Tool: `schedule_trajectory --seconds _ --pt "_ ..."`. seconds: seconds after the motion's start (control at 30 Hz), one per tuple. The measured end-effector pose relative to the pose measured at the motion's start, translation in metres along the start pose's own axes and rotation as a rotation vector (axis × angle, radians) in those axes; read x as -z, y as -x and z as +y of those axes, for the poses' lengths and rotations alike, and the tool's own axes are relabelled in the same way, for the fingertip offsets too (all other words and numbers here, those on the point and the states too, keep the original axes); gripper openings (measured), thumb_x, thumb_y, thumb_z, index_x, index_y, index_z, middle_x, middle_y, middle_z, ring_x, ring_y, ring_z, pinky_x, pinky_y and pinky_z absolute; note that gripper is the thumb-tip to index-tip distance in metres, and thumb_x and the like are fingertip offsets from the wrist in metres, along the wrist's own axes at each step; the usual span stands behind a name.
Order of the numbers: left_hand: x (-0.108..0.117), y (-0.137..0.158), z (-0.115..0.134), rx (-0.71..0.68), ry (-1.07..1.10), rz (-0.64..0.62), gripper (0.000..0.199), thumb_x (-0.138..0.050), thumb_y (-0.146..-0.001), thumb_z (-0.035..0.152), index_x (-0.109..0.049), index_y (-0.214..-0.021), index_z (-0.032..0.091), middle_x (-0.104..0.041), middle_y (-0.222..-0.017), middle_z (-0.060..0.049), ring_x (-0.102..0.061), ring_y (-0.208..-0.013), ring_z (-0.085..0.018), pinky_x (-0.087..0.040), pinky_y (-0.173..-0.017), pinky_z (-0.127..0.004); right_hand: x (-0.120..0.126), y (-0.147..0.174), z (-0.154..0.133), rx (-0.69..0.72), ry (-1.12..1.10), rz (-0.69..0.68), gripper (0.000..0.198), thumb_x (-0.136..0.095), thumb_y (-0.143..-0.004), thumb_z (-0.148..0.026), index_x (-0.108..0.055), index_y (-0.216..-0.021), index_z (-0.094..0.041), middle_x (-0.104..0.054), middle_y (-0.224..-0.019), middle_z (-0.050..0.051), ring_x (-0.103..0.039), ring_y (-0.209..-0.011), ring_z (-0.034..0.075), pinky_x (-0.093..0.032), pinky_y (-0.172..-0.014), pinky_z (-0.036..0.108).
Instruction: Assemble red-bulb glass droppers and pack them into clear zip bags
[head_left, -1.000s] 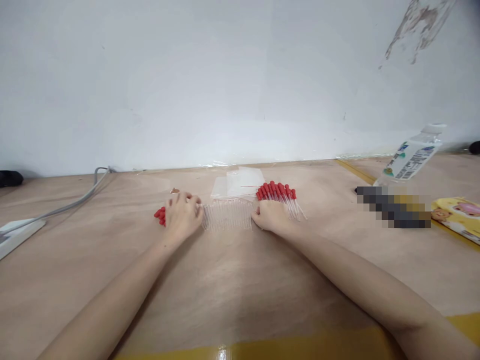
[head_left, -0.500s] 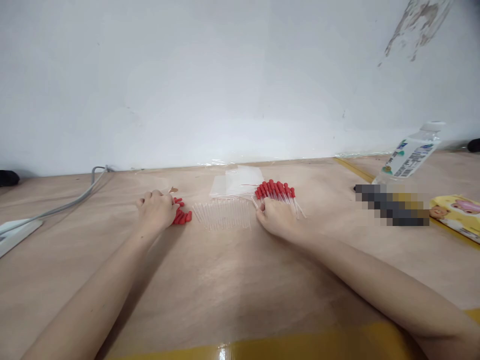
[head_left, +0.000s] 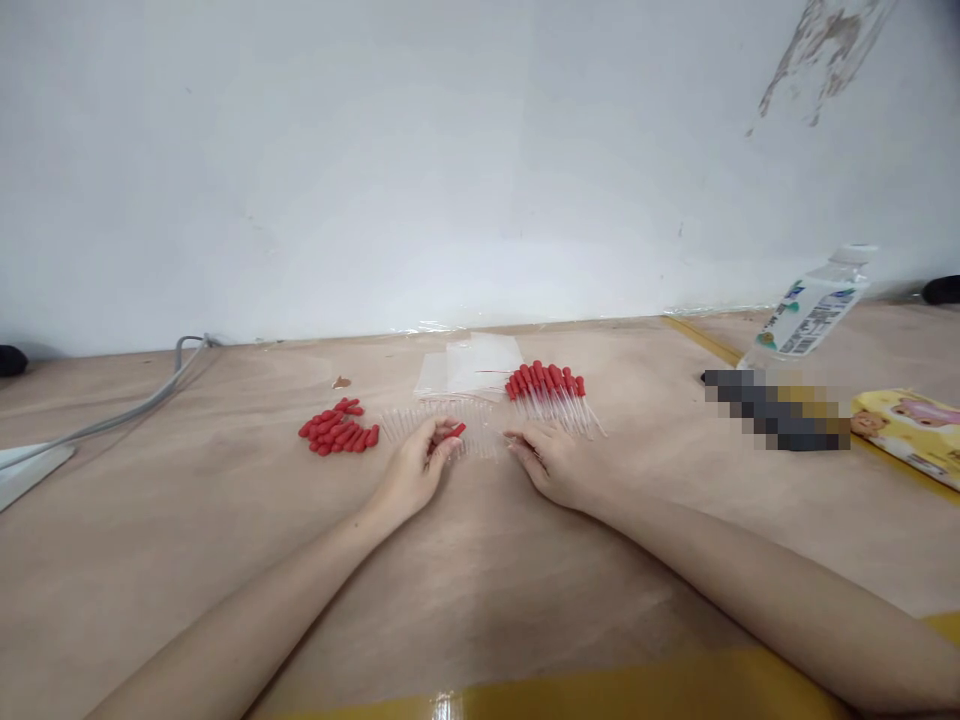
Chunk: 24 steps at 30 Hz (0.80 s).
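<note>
Between thumb and fingers of my left hand (head_left: 420,465) is a small red rubber dropper bulb (head_left: 455,431), its end pointing right. Just to its right, my right hand (head_left: 551,460) is closed in a pinch, with what looks like the tip of a thin clear dropper tube (head_left: 507,434) at its fingertips; the tube is faint. Beneath and between the hands lies a row of clear dropper tubes (head_left: 480,420). A pile of loose red bulbs (head_left: 337,430) lies left of the row. Behind my right hand are several droppers with red bulbs fitted (head_left: 551,385), fanned side by side.
Flat whitish sheets (head_left: 480,362) lie behind the tubes, near the wall. At the right are a tilted clear bottle (head_left: 810,315), a blurred-out dark object (head_left: 780,410) and a yellow printed packet (head_left: 911,430). A grey cable (head_left: 150,405) runs along the left.
My left hand has moved right from the bulb pile to above the tubes, now with a red bulb in it. My right hand has stayed near the fitted droppers, shifting slightly.
</note>
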<state>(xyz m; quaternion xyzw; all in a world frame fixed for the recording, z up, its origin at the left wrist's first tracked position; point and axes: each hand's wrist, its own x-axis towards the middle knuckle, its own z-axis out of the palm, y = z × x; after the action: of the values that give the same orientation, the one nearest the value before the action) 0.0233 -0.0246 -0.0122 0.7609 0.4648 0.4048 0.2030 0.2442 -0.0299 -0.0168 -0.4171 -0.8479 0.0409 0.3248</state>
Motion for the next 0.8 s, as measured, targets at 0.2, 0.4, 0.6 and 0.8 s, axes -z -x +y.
schedule_trajectory --seconds 0.2,0.4,0.6,0.8 --pt "-0.007 0.006 -0.003 -0.046 -0.074 -0.044 0.019 -0.047 -0.086 0.031 -0.058 -0.095 0.018 -0.065 -0.086 -0.003 -0.060 -0.075 -0.015 -0.048 -0.066 -0.027 -0.003 -0.001 -0.002 0.106 0.009 0.001 0.024 -0.038 -0.090 -0.025 -0.056 -0.101 -0.015 -0.065 -0.085 0.006 -0.057 -0.072 0.014 -0.035 -0.075 0.031" --pt "-0.008 0.005 0.000 -0.043 -0.043 -0.053 0.020 -0.049 -0.085 0.032 -0.059 -0.095 0.018 -0.066 -0.090 -0.003 -0.061 -0.080 -0.016 -0.048 -0.069 -0.026 -0.002 -0.003 -0.010 0.103 0.012 -0.021 0.021 -0.041 -0.088 -0.024 -0.058 -0.097 -0.015 -0.064 -0.078 0.004 -0.054 -0.065 0.013 -0.033 -0.072 0.030" --pt "-0.010 0.005 0.002 -0.023 0.016 -0.035 0.020 -0.049 -0.084 0.030 -0.062 -0.088 0.016 -0.067 -0.080 -0.003 -0.062 -0.071 -0.015 -0.049 -0.065 -0.025 -0.007 -0.002 -0.008 0.099 -0.126 -0.040 0.018 -0.044 -0.088 -0.026 -0.059 -0.088 -0.016 -0.061 -0.069 0.000 -0.050 -0.060 0.010 -0.032 -0.071 0.029" --pt "-0.007 0.007 -0.003 -0.104 0.033 -0.094 0.020 -0.048 -0.085 0.029 -0.063 -0.089 0.016 -0.068 -0.083 -0.004 -0.062 -0.077 -0.016 -0.048 -0.070 -0.026 0.002 -0.008 -0.002 0.055 -0.239 -0.142 0.016 -0.050 -0.085 -0.025 -0.064 -0.087 -0.017 -0.059 -0.062 -0.002 -0.047 -0.057 0.010 -0.031 -0.072 0.030"
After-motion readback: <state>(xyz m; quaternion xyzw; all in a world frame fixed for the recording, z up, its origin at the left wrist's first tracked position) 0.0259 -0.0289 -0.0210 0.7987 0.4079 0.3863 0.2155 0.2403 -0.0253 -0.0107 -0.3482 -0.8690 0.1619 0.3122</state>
